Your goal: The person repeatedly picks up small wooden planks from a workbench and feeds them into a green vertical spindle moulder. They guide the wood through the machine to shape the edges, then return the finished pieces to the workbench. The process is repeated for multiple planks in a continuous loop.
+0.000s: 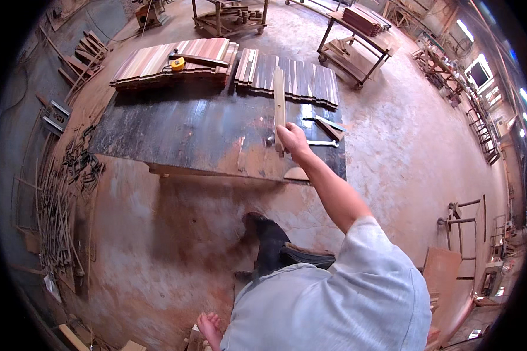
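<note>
My right hand (294, 139) reaches out over the dark-topped table (175, 131), closed around the near end of a pale wooden strip (279, 96). The strip points away from me and has a small dark spot along its face. Just right of that hand lies a metal wrench (323, 143), partly hidden by it. Beyond the wrench are narrow flat pieces (329, 125) of dark and light colour. My left hand (209, 327) hangs low by my side, away from the table, its fingers loosely bent with nothing visible in them.
Two stacks of wooden slats, one reddish (158, 65) and one dark-streaked (298, 79), line the table's far side. A yellow tape measure (177, 63) and a hammer-like tool (204, 61) lie on the reddish stack. Wheeled carts (357, 50) stand beyond; metal rods (58, 234) lie left.
</note>
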`<state>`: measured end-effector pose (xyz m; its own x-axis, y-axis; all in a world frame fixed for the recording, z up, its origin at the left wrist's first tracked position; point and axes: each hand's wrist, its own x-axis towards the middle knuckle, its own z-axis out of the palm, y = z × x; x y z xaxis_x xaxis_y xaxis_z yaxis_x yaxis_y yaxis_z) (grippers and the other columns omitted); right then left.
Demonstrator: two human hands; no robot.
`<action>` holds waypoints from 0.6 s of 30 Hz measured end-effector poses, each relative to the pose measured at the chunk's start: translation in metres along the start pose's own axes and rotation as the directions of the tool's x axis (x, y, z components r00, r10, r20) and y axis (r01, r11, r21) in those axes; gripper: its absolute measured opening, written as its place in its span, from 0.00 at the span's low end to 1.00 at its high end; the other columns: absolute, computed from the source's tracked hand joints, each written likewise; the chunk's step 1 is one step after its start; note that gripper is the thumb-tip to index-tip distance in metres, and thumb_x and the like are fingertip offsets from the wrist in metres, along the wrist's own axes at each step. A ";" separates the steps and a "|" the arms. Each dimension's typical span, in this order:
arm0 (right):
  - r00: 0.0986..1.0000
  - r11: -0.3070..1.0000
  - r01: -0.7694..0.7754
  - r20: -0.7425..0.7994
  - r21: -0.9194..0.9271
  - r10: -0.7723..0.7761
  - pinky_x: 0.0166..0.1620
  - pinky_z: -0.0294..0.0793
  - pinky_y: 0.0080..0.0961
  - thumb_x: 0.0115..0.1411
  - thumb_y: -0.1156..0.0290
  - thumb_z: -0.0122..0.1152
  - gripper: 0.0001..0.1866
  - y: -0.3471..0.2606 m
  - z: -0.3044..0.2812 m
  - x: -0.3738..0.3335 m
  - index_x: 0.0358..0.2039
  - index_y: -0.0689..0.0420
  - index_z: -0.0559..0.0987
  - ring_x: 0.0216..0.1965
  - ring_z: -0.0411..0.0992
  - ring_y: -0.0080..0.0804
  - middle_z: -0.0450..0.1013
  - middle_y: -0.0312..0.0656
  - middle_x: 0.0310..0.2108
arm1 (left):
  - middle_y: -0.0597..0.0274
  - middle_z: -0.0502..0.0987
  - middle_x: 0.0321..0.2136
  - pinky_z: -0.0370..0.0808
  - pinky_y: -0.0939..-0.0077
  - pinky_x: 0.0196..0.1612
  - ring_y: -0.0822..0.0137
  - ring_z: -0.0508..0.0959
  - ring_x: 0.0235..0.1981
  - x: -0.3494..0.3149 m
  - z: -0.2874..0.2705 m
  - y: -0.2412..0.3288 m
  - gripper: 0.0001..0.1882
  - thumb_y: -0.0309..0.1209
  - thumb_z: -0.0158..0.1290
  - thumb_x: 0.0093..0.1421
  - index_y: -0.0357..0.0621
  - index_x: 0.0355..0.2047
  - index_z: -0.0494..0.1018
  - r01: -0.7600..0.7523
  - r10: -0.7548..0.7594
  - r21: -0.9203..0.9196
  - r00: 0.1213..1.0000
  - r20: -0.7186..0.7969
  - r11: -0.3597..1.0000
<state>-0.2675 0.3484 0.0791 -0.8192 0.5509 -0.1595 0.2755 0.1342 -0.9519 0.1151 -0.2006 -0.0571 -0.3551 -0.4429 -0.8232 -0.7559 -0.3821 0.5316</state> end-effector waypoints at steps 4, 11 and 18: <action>0.980 0.947 0.070 -0.155 -0.315 -0.124 0.35 0.72 0.37 0.55 0.57 0.51 0.23 0.036 0.013 0.133 0.29 0.69 0.76 0.29 0.74 0.44 0.74 0.56 0.26 | 0.62 0.71 0.22 0.71 0.75 0.22 0.67 0.71 0.20 0.007 0.022 -0.005 0.15 0.40 0.46 0.62 0.45 0.44 0.64 -0.088 0.065 0.296 0.994 0.088 0.951; 0.985 0.848 -0.062 -0.169 -0.527 -0.033 0.45 0.69 0.43 0.57 0.50 0.49 0.27 0.031 0.060 0.302 0.31 0.68 0.78 0.41 0.72 0.57 0.73 0.64 0.34 | 0.62 0.71 0.24 0.71 0.75 0.22 0.68 0.72 0.21 -0.030 0.126 0.007 0.14 0.37 0.46 0.61 0.44 0.44 0.65 0.165 -0.136 0.357 0.985 -0.106 0.919; 0.968 0.773 -0.243 -0.200 -0.586 0.153 0.49 0.69 0.42 0.58 0.51 0.51 0.25 0.025 0.092 0.383 0.40 0.61 0.78 0.48 0.71 0.52 0.72 0.57 0.44 | 0.62 0.71 0.25 0.71 0.75 0.23 0.69 0.72 0.22 -0.033 0.186 0.027 0.13 0.35 0.47 0.61 0.43 0.43 0.66 0.222 -0.178 0.358 0.972 -0.152 0.907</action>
<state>-0.6205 0.4868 -0.0294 -0.6502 0.7182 -0.2480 0.7070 0.4523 -0.5437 0.0047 -0.0454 -0.0524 -0.1269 -0.4856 -0.8649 -0.9613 -0.1547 0.2279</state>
